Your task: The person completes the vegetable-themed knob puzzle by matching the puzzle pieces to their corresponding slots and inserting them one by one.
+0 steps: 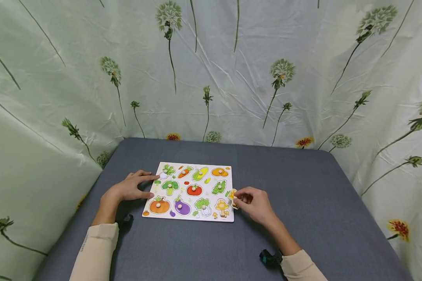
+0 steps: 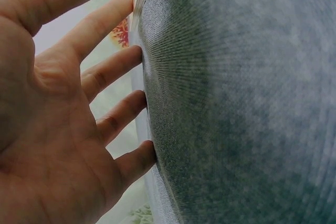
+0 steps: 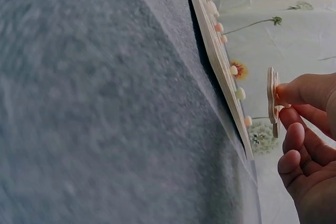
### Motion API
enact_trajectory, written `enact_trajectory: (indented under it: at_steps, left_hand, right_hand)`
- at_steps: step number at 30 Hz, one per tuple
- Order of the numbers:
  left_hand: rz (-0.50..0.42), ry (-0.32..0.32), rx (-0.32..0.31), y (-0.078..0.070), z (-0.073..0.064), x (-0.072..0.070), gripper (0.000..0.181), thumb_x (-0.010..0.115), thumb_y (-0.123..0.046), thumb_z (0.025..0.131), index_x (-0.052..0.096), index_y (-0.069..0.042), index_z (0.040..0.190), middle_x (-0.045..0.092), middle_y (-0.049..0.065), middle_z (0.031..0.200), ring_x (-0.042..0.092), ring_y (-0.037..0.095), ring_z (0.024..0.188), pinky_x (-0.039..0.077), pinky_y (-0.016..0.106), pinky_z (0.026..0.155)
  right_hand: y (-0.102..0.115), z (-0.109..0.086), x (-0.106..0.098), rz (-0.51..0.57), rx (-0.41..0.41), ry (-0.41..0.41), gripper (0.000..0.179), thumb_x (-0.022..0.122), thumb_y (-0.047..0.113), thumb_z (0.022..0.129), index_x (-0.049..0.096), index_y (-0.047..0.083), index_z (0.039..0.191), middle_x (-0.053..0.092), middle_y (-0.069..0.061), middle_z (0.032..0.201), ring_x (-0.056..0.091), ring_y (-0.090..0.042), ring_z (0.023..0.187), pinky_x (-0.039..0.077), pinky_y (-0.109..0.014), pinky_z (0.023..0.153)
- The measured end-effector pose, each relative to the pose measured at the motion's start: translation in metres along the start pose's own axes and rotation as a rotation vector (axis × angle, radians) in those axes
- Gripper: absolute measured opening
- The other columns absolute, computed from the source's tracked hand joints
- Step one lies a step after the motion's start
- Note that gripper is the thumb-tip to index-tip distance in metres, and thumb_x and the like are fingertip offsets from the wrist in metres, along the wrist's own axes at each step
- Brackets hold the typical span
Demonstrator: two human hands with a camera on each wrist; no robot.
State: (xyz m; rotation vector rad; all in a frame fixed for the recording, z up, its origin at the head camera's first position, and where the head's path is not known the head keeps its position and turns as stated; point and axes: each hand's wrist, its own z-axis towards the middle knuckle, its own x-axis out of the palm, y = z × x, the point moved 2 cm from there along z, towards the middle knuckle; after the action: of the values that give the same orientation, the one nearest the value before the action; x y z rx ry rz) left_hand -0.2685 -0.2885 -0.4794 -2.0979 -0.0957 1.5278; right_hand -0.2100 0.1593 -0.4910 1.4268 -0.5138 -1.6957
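Observation:
A wooden vegetable knob puzzle board (image 1: 183, 164) lies on the grey table. In the head view my left hand (image 1: 128, 187) rests at its left edge, fingers spread, index finger and thumb over the rim. The left wrist view shows this hand's (image 2: 68, 108) fingers straight and apart. My right hand (image 1: 254, 203) pinches a yellow mushroom puzzle piece (image 1: 233, 194) by its knob, just off the board's right edge. Edge-on in the right wrist view, the mushroom piece (image 3: 271, 95) stands apart from the board. A mushroom picture (image 1: 222, 207) without a knob shows at the board's lower right corner.
Knobbed pieces sit in the board, among them a tomato (image 1: 194, 190), an eggplant (image 1: 182, 207) and a pumpkin (image 1: 160, 206). The grey table (image 1: 302, 187) extends around the board. A dandelion-print curtain (image 1: 211, 70) hangs behind and beside it.

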Motion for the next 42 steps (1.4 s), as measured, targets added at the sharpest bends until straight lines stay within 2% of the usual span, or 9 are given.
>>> enact_trajectory:
  at_steps: [9,18,29,42]
  left_hand:
    - [-0.002,0.01,-0.01,-0.002,-0.002,0.001,0.078,0.078,-0.048,0.084,0.054,-0.017,0.151,0.04,0.025,0.154,0.036,0.049,0.134,0.036,0.073,0.101]
    - [-0.001,-0.002,-0.002,-0.001,-0.001,0.0,0.077,0.079,-0.046,0.084,0.054,-0.017,0.151,0.04,0.025,0.154,0.037,0.049,0.133,0.037,0.073,0.101]
    - [-0.014,-0.003,-0.004,-0.001,0.0,0.0,0.079,0.079,-0.046,0.083,0.053,-0.016,0.152,0.04,0.025,0.154,0.035,0.05,0.134,0.036,0.074,0.101]
    - [-0.022,-0.006,0.002,-0.003,-0.002,-0.001,0.079,0.08,-0.046,0.084,0.053,-0.015,0.152,0.04,0.025,0.154,0.035,0.049,0.134,0.036,0.073,0.101]
  right_hand:
    - [0.004,-0.002,0.013,0.017,0.01,0.062,0.01,0.084,0.013,0.085,0.079,0.018,0.092,0.064,0.007,0.075,0.052,-0.004,0.065,0.043,-0.021,0.059]
    - [0.012,0.002,0.023,0.038,-0.026,0.12,0.008,0.083,0.014,0.086,0.08,0.016,0.093,0.064,0.006,0.074,0.052,-0.004,0.063,0.043,-0.02,0.057]
    - [0.013,0.001,0.034,0.023,-0.007,0.201,0.006,0.081,0.016,0.089,0.08,0.019,0.094,0.063,0.01,0.073,0.051,-0.002,0.061,0.041,-0.019,0.055]
    - [0.012,-0.002,0.038,-0.006,-0.006,0.204,0.005,0.08,0.015,0.09,0.08,0.017,0.095,0.064,0.011,0.077,0.051,-0.002,0.063,0.043,-0.02,0.057]
